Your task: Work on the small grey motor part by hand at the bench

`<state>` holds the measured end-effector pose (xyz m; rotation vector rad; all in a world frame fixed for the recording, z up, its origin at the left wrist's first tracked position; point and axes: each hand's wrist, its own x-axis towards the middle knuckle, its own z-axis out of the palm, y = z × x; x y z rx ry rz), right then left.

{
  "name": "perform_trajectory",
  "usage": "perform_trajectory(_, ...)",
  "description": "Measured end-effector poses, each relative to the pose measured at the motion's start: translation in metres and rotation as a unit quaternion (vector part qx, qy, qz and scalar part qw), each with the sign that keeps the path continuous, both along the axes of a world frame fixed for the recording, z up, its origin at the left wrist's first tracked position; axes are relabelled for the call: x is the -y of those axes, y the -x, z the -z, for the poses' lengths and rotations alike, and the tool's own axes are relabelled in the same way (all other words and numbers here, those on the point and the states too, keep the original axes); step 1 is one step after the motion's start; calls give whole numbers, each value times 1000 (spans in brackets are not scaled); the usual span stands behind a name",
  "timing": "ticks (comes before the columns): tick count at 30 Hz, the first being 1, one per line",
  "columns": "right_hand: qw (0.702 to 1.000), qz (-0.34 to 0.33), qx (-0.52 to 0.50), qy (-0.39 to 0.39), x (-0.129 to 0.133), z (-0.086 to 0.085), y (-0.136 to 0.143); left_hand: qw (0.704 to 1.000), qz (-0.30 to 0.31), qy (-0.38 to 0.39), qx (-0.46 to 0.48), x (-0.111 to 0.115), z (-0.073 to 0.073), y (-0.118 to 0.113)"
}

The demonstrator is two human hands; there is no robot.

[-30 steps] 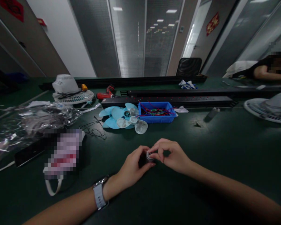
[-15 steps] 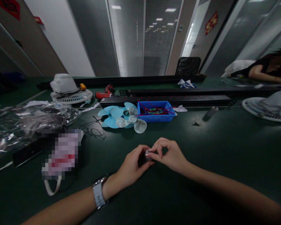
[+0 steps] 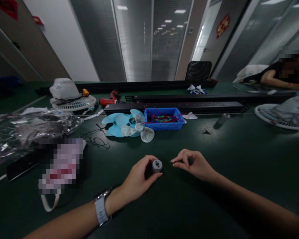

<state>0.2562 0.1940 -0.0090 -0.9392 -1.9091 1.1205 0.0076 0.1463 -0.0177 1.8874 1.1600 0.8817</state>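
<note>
Thumb and fingers of my left hand [image 3: 141, 174] grip a small metal cylinder, apparently a motor [image 3: 157, 165], around its sides. Its round top face points up and shows a centre hole and small dark marks. To the right, apart from the motor, my right hand [image 3: 193, 163] is pinched with thumb and fingertips close together. Anything between those fingertips is too small to make out. A similar metal cylinder [image 3: 224, 118] lies farther back on the right.
Blue and whitish fan blades [image 3: 139, 127] lie beside a blue bin [image 3: 164, 126] of wires. Behind is a black bar [image 3: 201, 107] and a red power drill [image 3: 110, 100]. Fan parts [image 3: 73, 101] and plastic wrap [image 3: 37, 129] are left. Another person's arm [image 3: 276, 81] rests far right.
My right hand has moved off the motor's top to the right, its fingers still pinched. The motor's top face is now uncovered in my left hand. The view has shifted slightly.
</note>
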Motion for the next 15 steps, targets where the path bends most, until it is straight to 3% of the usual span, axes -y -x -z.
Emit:
perform_trajectory(5,998,-32,56,-15,-1,15,-6,1000,-6,-2,-7,0,2,-1)
perform_trajectory(15,997,3,42,-68,1,6,4,1000,-2,5,-4,0,-1,0)
